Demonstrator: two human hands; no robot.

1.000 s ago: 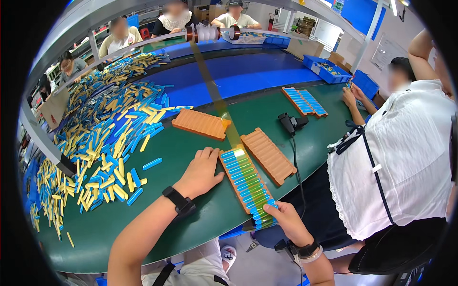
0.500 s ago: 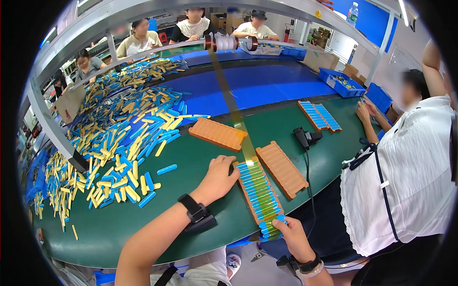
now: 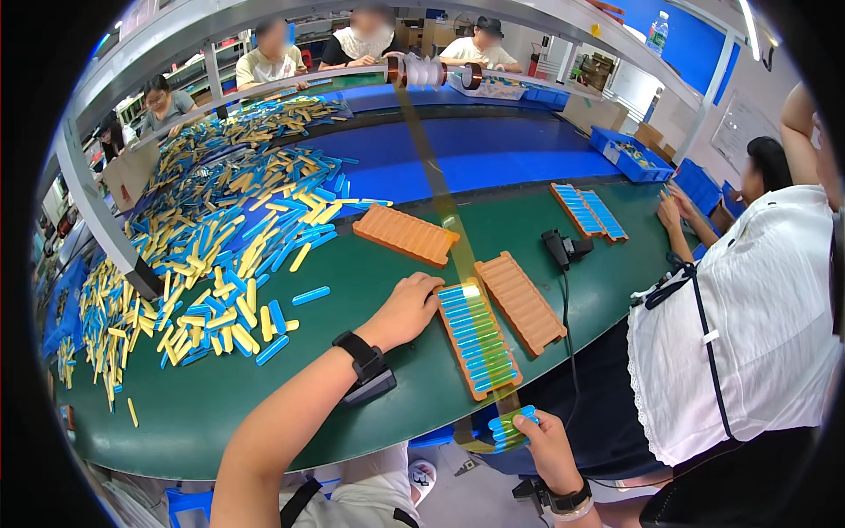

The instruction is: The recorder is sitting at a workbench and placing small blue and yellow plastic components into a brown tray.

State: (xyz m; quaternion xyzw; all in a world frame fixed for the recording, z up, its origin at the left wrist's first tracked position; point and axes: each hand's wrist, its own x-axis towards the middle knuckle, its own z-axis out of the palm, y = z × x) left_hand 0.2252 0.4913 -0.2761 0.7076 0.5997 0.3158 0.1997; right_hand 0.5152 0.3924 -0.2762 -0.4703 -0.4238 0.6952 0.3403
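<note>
Against the tray (image 3: 481, 395), the left grip (image 3: 406, 308) is unclear; the right grip (image 3: 551, 446) pinches taped blue pieces (image 3: 509, 430), now pulled free.

From here I see a black left wristband (image 3: 357, 355) with a dark module (image 3: 371, 388), a black right wristband (image 3: 569, 498) beside a pale bracelet (image 3: 576, 510), and whitish clothing (image 3: 363, 482).

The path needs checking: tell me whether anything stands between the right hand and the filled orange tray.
Nothing solid is visible between the right hand and the filled orange tray; only the amber tape spans the gap, running from the tray to the blue pieces pinched in that hand.
</note>
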